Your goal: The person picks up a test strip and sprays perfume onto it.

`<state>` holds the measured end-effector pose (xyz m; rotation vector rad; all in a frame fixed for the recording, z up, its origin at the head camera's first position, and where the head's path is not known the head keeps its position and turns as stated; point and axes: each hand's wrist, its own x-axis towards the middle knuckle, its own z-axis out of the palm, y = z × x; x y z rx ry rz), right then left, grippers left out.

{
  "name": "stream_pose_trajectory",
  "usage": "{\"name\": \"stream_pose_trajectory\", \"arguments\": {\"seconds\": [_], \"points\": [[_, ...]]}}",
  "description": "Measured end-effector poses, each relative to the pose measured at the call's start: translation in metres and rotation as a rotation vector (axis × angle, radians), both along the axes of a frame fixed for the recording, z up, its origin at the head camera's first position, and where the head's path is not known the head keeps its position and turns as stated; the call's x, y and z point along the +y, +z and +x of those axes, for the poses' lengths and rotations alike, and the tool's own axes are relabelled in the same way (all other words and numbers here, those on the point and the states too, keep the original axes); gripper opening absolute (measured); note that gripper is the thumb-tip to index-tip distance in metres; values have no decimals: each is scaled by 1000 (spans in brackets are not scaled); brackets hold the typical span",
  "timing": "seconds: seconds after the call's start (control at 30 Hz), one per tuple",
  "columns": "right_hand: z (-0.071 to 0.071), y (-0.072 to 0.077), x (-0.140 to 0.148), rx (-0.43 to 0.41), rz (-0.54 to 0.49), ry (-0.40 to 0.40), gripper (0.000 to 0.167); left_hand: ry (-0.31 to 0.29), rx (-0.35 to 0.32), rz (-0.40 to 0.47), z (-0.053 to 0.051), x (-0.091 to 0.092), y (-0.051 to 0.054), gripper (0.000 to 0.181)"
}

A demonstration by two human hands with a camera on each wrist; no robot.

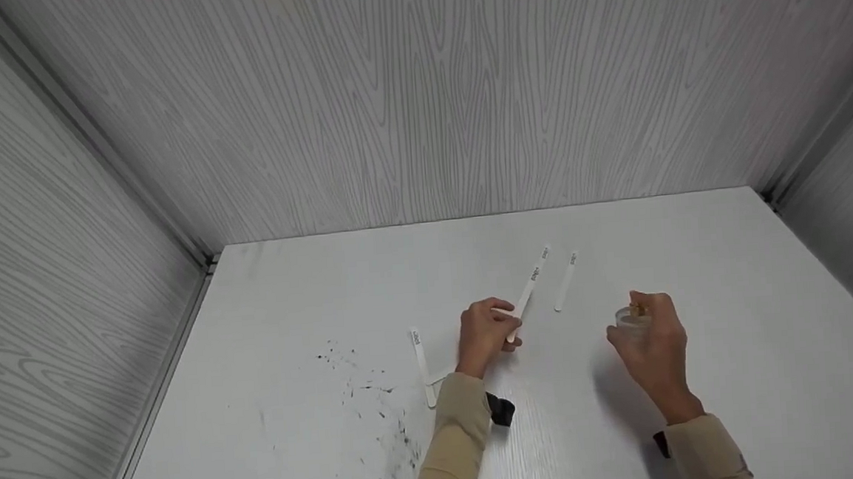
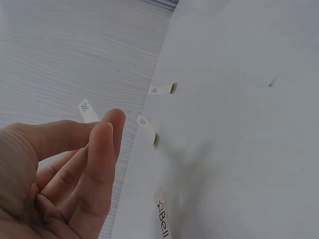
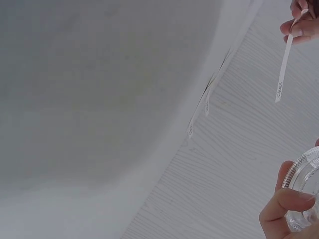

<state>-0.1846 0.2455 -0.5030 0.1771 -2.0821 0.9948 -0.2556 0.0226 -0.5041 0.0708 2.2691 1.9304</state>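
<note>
In the head view my left hand (image 1: pixel 485 333) pinches one end of a white printed strip (image 1: pixel 529 289), which slants up and away to the right. The left wrist view shows that strip (image 2: pixel 88 111) behind the left hand's fingertips (image 2: pixel 102 124). My right hand (image 1: pixel 653 344) grips a small clear round container (image 1: pixel 628 319) at the right, with something yellowish-brown at its top under the fingers. In the right wrist view the clear container (image 3: pixel 305 174) has a ridged rim, and the right hand's fingers (image 3: pixel 286 201) curl round it; its contents cannot be made out.
Another white strip (image 1: pixel 566 283) lies right of the held one, and one more strip's end (image 1: pixel 545 253) shows beyond it. Two strips, one upright in view (image 1: pixel 422 365), lie by the left forearm. Dark specks (image 1: pixel 376 391) mark the white table at left. Wood-grain panels (image 1: pixel 433 98) enclose it.
</note>
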Motion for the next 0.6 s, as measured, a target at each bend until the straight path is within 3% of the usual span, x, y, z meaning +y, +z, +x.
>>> {"name": "stream_pose_trajectory", "arguments": {"seconds": [0.27, 0.6], "points": [[0, -3, 6, 16, 36, -18, 50, 2, 6, -50, -5, 1, -6, 29], [1, -1, 9, 9, 20, -27, 50, 29, -27, -89, -14, 7, -4, 32]]}}
